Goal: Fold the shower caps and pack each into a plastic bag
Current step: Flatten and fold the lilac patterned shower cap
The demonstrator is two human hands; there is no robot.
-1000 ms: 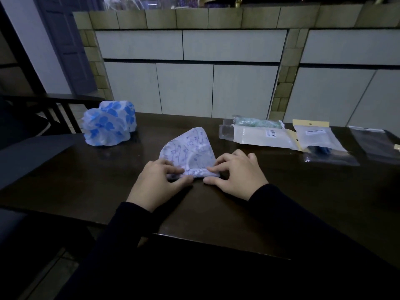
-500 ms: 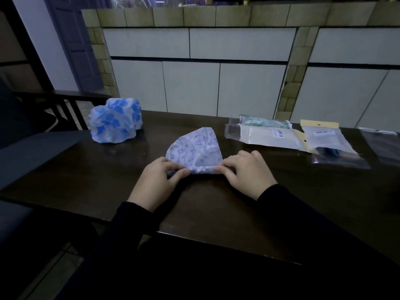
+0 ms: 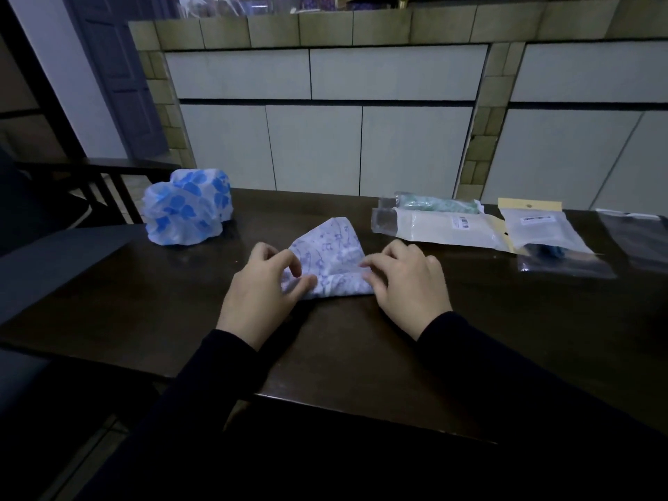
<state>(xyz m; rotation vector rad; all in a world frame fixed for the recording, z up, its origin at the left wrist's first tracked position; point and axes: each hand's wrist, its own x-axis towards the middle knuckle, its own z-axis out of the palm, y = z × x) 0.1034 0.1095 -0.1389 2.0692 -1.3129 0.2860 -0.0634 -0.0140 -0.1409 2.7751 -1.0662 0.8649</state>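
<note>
A white shower cap with small purple flowers (image 3: 332, 258) lies partly folded on the dark table (image 3: 347, 348), its tip pointing away from me. My left hand (image 3: 261, 294) pinches its near left corner between thumb and fingers. My right hand (image 3: 408, 283) pinches the right edge, where a fold lies across the cap. A second cap, white with big blue petals (image 3: 188, 207), sits unfolded at the back left. Packed plastic bags (image 3: 441, 229) lie at the back right.
A bag with a yellow header card (image 3: 538, 226) and a clear flat bag (image 3: 636, 236) lie further right on the table. A tiled counter with white cupboard doors (image 3: 361, 139) stands behind the table. A dark chair (image 3: 90, 182) is at the left.
Both hands have shifted their hold on the purple cap and drawn its near edge up and over, so the cap looks shorter and more bunched. The camera moved a little closer.
</note>
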